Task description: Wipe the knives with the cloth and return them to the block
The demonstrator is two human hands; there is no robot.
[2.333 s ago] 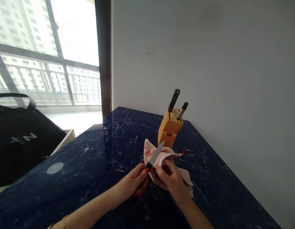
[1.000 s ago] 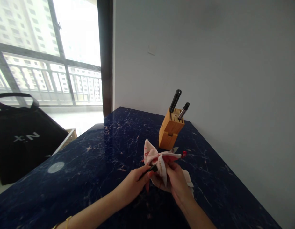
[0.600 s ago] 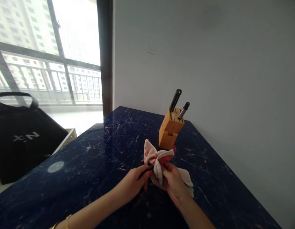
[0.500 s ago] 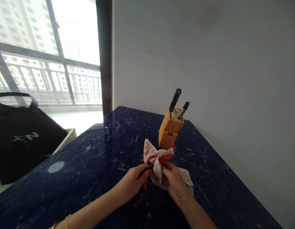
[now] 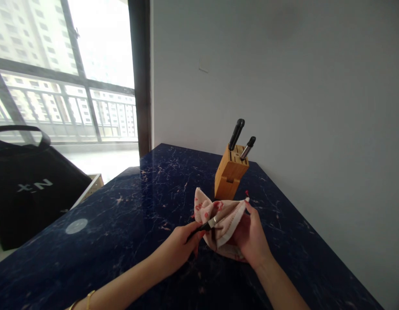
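My left hand is closed around the black handle of a knife, whose blade points to the right and lies against a cloth. The cloth is pinkish white with red marks and a pale hem, and it hangs bunched under and behind the blade. My right hand grips the cloth at its right side, with thumb and fingers at the hem near the blade's far end. Part of the blade's tip is hard to make out against the fabric.
Just beyond the cloth stands a wooden knife block holding a black-handled knife and a second tool with a black and metal handle. The dark blue marbled table meets a grey wall. A black bag stands at the left.
My right hand has moved right and outward, opening the cloth that was folded over the blade. The blade now shows. My left hand has stayed in place on the handle.
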